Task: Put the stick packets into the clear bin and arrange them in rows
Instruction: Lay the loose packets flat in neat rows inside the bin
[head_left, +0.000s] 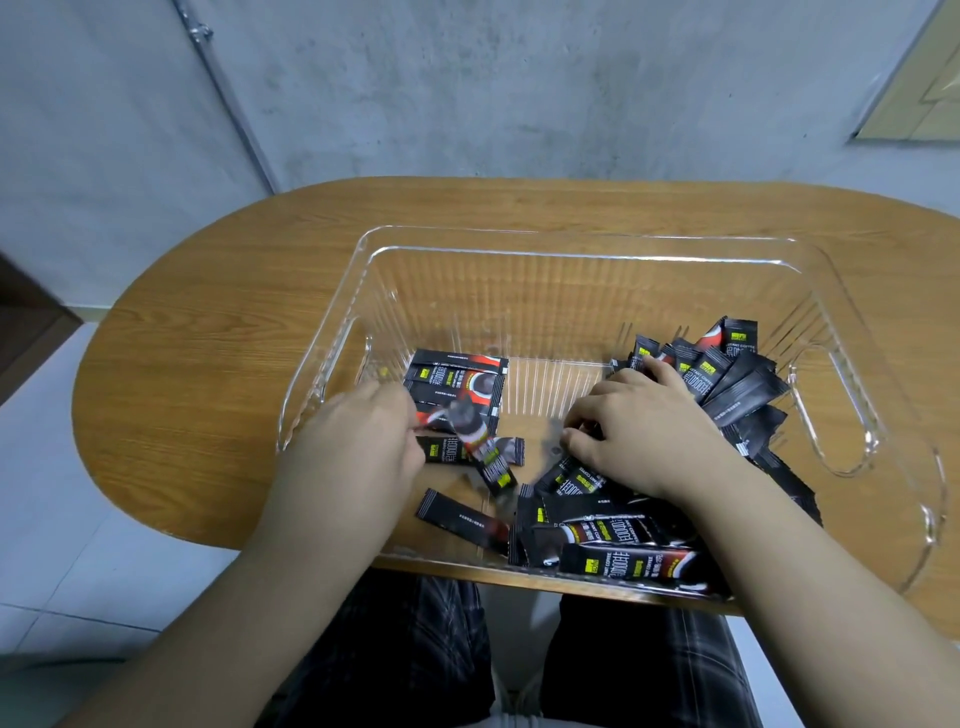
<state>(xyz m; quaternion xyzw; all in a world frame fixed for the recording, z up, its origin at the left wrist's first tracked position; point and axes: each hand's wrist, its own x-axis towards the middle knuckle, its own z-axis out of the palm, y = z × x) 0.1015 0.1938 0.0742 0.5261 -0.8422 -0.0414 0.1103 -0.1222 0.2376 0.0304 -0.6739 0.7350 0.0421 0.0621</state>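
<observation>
Nearest the camera, the person's legs in dark plaid trousers (415, 649) show below the edge of the wooden table (208, 322), and both forearms reach forward over the near wall of the clear bin (571, 249). Just short of the right hand (644, 431), against the bin's near wall, lies a loose heap of black stick packets (618, 540), overlapping at mixed angles. The right hand rests on that heap with its fingers curled down among the packets; whether it has actually pinched one cannot be told, since the fingertips are hidden. A single packet (462, 519) lies flat on the bin floor between the two wrists, nearer than both hands. The left hand (363, 436) has its fingers bent round a blurred packet (478, 441), which slants away from its fingertips toward the middle of the bin; the hold looks like a pinch at one end. Under that slanted packet another lies crosswise on the floor. Just beyond the left hand's fingers a few packets lie side by side in a short row (457, 384) at the bin's left end. Beyond and to the outer side of the right hand, more packets lean fanned against the right wall (727, 364). Farther off stands a grey concrete wall (519, 78) with a metal pipe (228, 93).
</observation>
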